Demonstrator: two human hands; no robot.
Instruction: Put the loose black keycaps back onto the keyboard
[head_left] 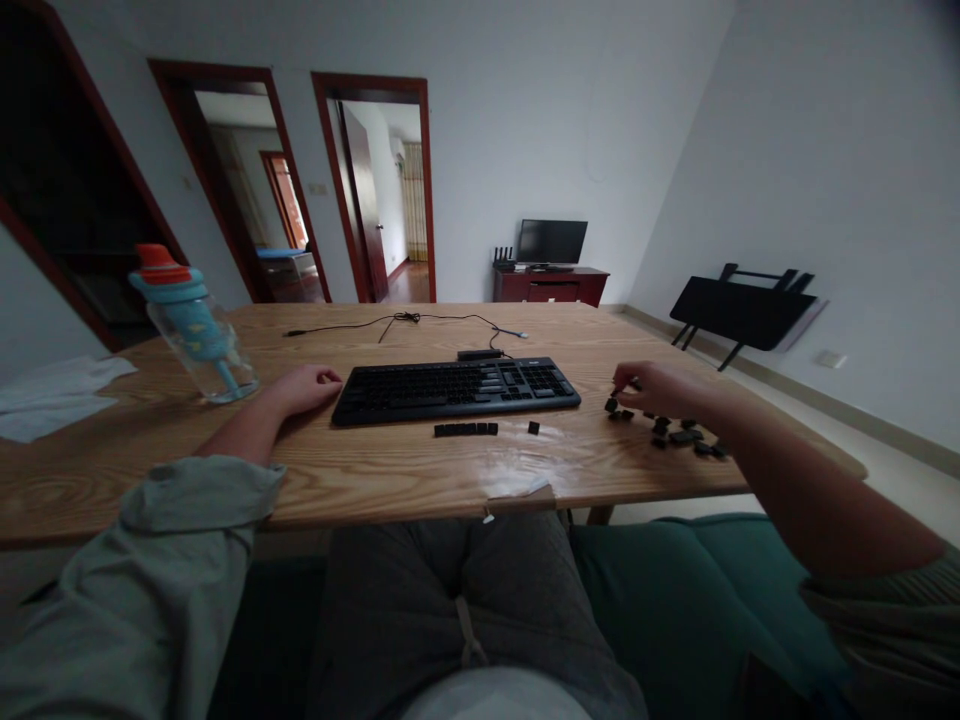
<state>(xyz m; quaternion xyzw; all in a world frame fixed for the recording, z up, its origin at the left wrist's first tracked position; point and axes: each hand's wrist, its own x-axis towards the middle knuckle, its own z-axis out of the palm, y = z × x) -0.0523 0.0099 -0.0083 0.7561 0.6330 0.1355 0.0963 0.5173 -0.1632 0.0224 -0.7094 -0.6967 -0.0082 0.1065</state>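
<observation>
Just beside the right hand (654,388), apparently loose black keycaps (684,437).

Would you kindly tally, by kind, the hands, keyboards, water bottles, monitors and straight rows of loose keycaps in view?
Hands: 2 (left hand, right hand)
Keyboard: 1
Water bottle: 1
Monitor: 1
Row of loose keycaps: 1
Total: 6
</observation>
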